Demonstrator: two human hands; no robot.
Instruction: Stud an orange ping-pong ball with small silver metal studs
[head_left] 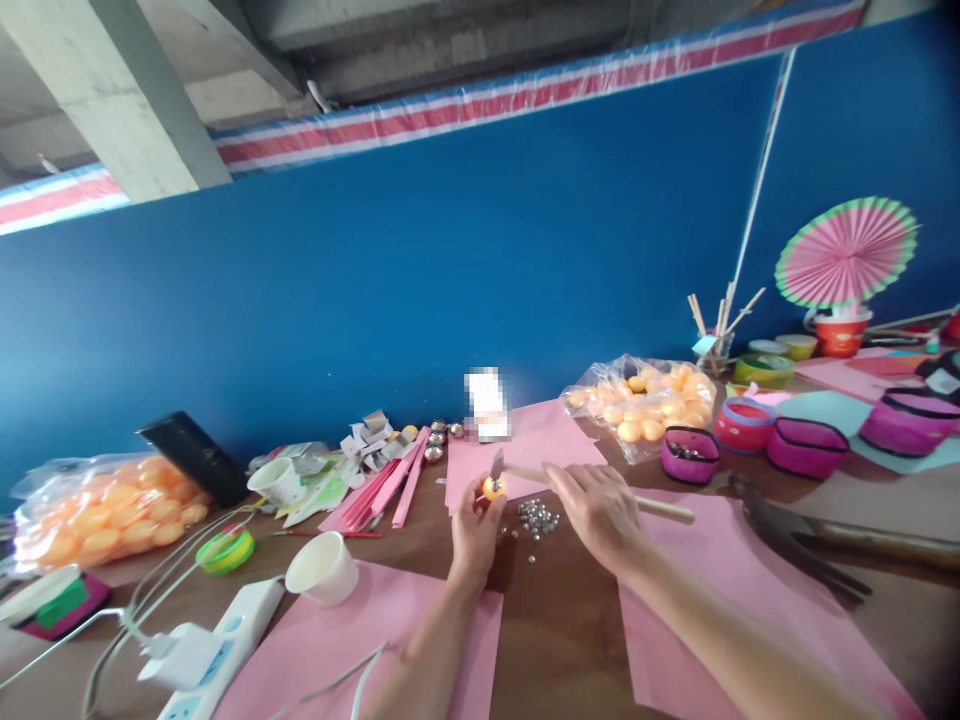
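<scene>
Head view: the left hand [475,525] pinches an orange ball [494,487] above the brown table [559,620]; the right hand [604,510] grips a small hammer's wooden handle [664,509]. Behind stands a blue partition [465,250] beneath concrete beams [450,40].

At the back of the surface [555,640] we see a blue wall [480,250] topped by a striped band [450,115], with a concrete pillar [120,90] at upper left. On our right, a pink paper fan [847,250] with a green edge stands upright in a red cup [841,335]; nearby, a clear jar [716,355] holds thin sticks. Closer to us lies a large forked tool [840,540] with a wooden handle. On our left, a black box [193,455] leans at a tilt. Nearer, we have a green-yellow roll [226,550] and a white power strip [247,615] with a white plug [184,655] in it.
</scene>
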